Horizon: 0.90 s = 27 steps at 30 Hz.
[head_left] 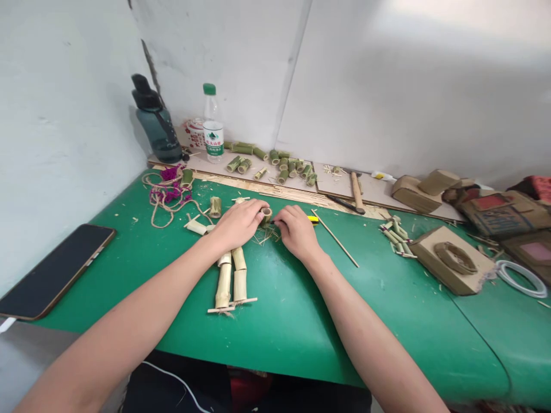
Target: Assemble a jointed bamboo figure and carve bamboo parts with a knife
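My left hand point(243, 222) is closed around a short bamboo tube point(266, 214), its hollow end facing up and toward the right. My right hand point(296, 229) grips a utility knife point(313, 219); its yellow end sticks out past the knuckles and its dark tip points at the tube. Thin shavings point(264, 235) lie beneath the tube, between the hands. Partly hidden under my left hand and wrist is a jointed bamboo figure point(224, 284), with cross sticks at its leg ends. Another short bamboo piece point(216, 207) stands just beyond my left hand.
Beside my right hand lies a thin stick point(336, 238). Twine point(161, 201), a phone point(55, 269) and bottles point(214, 132) are to the left. Cut bamboo point(284, 166) and a hammer point(357, 194) line the back. Small bamboo pieces point(396, 236) and a cardboard block point(451, 261) sit right.
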Motion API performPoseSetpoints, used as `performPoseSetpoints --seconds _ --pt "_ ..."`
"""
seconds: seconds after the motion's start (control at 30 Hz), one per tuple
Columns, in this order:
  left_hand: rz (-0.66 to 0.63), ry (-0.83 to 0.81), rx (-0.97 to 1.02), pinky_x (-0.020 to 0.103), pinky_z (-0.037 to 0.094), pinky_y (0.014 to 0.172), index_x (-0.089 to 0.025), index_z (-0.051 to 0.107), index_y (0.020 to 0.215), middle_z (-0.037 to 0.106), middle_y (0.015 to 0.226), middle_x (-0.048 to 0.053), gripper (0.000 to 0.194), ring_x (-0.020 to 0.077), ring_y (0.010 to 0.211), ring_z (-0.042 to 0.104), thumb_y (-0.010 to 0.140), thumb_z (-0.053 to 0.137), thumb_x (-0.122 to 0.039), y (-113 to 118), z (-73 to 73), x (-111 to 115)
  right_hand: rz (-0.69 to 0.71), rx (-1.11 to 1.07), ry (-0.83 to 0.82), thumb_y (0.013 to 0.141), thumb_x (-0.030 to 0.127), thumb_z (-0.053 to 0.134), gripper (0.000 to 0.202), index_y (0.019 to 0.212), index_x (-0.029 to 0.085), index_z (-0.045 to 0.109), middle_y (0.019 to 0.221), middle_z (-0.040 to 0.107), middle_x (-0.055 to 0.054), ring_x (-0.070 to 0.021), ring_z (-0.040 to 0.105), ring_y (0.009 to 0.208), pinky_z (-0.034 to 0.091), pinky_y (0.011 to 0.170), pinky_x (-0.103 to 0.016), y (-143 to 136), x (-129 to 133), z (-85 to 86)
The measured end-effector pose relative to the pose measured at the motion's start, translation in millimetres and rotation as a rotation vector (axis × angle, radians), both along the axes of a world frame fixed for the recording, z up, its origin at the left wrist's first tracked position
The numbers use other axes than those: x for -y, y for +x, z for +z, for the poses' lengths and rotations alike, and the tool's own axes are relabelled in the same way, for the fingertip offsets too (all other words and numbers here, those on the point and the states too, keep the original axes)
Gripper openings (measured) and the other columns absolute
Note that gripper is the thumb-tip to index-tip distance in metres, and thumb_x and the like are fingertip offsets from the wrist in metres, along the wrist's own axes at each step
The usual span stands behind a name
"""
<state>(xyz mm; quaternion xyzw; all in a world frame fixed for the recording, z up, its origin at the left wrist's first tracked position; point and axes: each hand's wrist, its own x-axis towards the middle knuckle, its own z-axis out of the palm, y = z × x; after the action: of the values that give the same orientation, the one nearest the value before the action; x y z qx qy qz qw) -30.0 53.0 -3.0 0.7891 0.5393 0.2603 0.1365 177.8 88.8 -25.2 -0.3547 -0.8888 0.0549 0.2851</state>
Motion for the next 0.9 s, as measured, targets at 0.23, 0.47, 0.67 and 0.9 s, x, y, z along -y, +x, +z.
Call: performPoseSetpoints --seconds 0.23,0.47,0.67,0.9 --pt "0.016 -0.020 0.032 0.041 0.049 0.100 -0.023 0.060 0.121 0.069 0.123 0.006 0.023 0.0247 0.113 0.064 0.103 0.046 -0.028 0.8 2.2 1.5 0.014 0.035 -0.035 0.094 0.011 0.055 0.014 0.090 0.022 0.063 0.091 0.066 -0.008 -0.0263 0.054 0.088 0.042 0.079 -0.039 1.8 0.5 1.5" --pt "0.023 -0.028 0.016 0.042 0.049 0.099 -0.024 0.058 0.122 0.069 0.122 0.006 0.023 0.0263 0.114 0.064 0.103 0.048 -0.032 1.5 3.7 2.8 -0.005 -0.185 0.000 0.097 0.014 0.052 0.014 0.093 0.022 0.063 0.094 0.068 -0.008 -0.0266 0.057 0.091 0.045 0.081 -0.040 6.9 1.3 5.2" --pt "0.033 -0.024 0.004 0.041 0.049 0.092 -0.024 0.057 0.119 0.070 0.117 0.006 0.023 0.0266 0.108 0.065 0.097 0.058 -0.031 1.5 3.4 3.4 -0.033 -0.246 0.008 0.097 0.015 0.052 0.013 0.093 0.023 0.063 0.094 0.068 -0.008 -0.0264 0.058 0.092 0.046 0.082 -0.041 7.0 2.4 5.0" --pt "0.051 -0.015 0.004 0.039 0.048 0.087 -0.024 0.055 0.112 0.069 0.112 0.005 0.019 0.0266 0.104 0.065 0.096 0.060 -0.032 2.0 1.2 2.6 -0.059 -0.300 0.011 0.098 0.017 0.052 0.013 0.094 0.023 0.063 0.094 0.068 -0.008 -0.0264 0.059 0.092 0.048 0.084 -0.042 7.0 2.2 4.5"
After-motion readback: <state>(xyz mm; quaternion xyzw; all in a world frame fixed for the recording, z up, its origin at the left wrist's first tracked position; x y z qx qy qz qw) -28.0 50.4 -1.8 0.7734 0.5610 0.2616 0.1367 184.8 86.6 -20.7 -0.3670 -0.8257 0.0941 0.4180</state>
